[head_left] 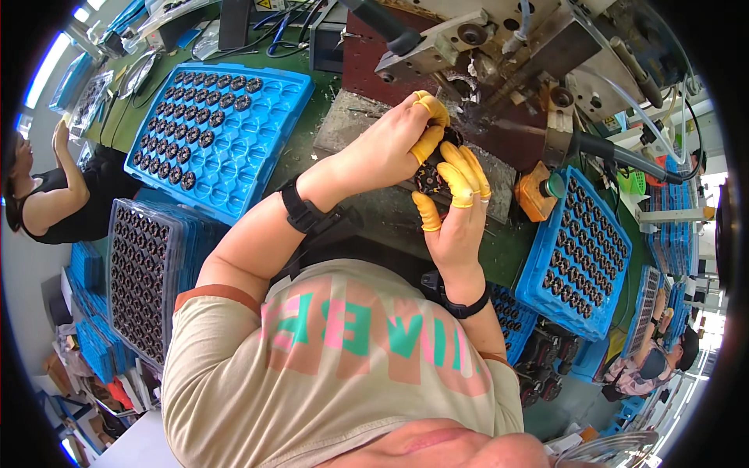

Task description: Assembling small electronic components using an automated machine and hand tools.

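A dark round part with copper-coloured bits [429, 181] sits just above the centre of the frame, pinched between the thumb and bent fingers of my right hand [459, 214], which wear yellow covers. My left hand [399, 129] comes in from the left just above it, its yellow-covered fingers curled beside the part; I cannot tell whether they grip anything. Beneath both hands lies a scuffed metal plate [337, 125], and a greasy machine [507, 117] fills the upper right. Just right of my right hand stands an orange container with a green top [534, 196]. On the green bench [503, 253], a blue tray [269, 117] at upper left is partly filled with dark round pieces, while another blue tray [538, 295] at right holds rows of them.
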Tool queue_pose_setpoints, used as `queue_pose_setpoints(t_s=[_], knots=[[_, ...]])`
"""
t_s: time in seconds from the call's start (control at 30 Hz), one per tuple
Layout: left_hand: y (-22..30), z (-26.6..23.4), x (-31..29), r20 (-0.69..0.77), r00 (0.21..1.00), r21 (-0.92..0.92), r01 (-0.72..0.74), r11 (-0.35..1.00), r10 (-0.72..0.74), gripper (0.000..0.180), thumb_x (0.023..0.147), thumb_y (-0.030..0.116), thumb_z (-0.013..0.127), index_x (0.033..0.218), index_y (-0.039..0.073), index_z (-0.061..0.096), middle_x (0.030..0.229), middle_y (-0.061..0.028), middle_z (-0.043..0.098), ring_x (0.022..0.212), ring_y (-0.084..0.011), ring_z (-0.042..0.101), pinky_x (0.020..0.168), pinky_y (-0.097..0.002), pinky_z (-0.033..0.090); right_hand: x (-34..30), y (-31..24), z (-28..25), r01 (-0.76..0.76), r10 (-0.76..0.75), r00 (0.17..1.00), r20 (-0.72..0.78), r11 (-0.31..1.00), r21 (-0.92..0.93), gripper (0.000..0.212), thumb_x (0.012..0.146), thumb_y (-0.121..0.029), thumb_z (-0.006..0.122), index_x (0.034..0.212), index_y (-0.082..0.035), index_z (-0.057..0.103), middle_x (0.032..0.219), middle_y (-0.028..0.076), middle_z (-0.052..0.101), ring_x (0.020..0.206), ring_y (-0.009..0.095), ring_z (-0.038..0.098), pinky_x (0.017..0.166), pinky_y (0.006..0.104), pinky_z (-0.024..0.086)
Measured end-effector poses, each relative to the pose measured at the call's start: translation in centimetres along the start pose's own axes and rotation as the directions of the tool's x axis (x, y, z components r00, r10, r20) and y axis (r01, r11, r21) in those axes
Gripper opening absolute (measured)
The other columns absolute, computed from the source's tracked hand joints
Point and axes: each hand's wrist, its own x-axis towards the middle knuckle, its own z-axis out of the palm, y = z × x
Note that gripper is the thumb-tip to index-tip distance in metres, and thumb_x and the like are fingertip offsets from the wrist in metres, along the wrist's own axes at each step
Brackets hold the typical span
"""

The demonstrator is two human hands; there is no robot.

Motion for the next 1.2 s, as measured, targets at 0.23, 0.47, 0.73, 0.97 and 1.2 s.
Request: queue_pose_setpoints(t_s=[0.23, 0.47, 0.73, 0.97, 1.2], knots=[[0.7, -0.3, 0.4, -0.023, 0.992, -0.038, 0.124, 0.992, -0.125, 0.013, 0.091, 0.003, 0.057, 0.102, -0.004, 0.054, 0.096, -0.0193, 0.059, 0.09, -0.0392, 0.057, 0.08, -0.0395, 0.047, 0.0, 0.1, 0.2, 0.004, -0.004, 1.0, -0.002, 1.0, 0.004, 0.049, 0.085, -0.022, 0.071, 0.124, -0.004, 0.048, 0.133, 0.015, 0.053, 0.122, 0.036, 0.05, 0.098, 0.0478, 0.039], [0.6, -1.7, -0.1, 0.075, 0.958, -0.25, 0.288, 0.924, -0.278, 0.021, 0.09, 0.0, 0.062, 0.11, -0.004, 0.058, 0.102, -0.0139, 0.065, 0.096, -0.0238, 0.065, 0.085, -0.0318, 0.052, 0.0, 0.0, 0.1, 0.001, -0.001, 1.0, 0.012, 1.0, 0.0, 0.048, 0.085, -0.021, 0.071, 0.123, -0.004, 0.049, 0.134, 0.015, 0.052, 0.123, 0.036, 0.05, 0.098, 0.048, 0.038], [0.8, -2.4, 0.6, 0.154, 0.976, -0.229, 0.188, 0.955, -0.155, 0.032, 0.085, 0.002, 0.069, 0.114, -0.004, 0.058, 0.105, -0.0126, 0.065, 0.097, -0.0207, 0.066, 0.088, -0.031, 0.053, 0.0, 0.0, -0.4, -0.014, 0.012, 0.999, 0.03, 0.998, 0.059, 0.046, 0.086, -0.021, 0.071, 0.121, -0.004, 0.049, 0.135, 0.017, 0.052, 0.124, 0.038, 0.05, 0.1, 0.0478, 0.038], [1.3, -2.0, 0.2, 0.102, 0.983, -0.194, 0.171, 0.966, -0.153, 0.036, 0.081, 0.003, 0.073, 0.113, -0.003, 0.058, 0.103, -0.013, 0.064, 0.095, -0.023, 0.067, 0.084, -0.0316, 0.054, 0.5, 0.5, -1.5, -0.058, 0.059, 0.998, 0.005, 0.981, 0.184, 0.045, 0.088, -0.027, 0.07, 0.12, -0.004, 0.049, 0.133, 0.018, 0.054, 0.124, 0.041, 0.047, 0.103, 0.0477, 0.036], [1.9, -2.4, 0.7, 0.119, 0.985, -0.062, 0.137, 0.989, -0.129, 0.026, 0.076, 0.003, 0.075, 0.1, 0.002, 0.066, 0.104, -0.0148, 0.063, 0.095, -0.0328, 0.064, 0.083, -0.0377, 0.052, 0.6, 1.8, -2.9, -0.102, 0.103, 0.992, -0.072, 0.995, 0.011, 0.047, 0.082, -0.024, 0.074, 0.119, -0.004, 0.053, 0.121, 0.015, 0.055, 0.114, 0.038, 0.05, 0.098, 0.0472, 0.037]])
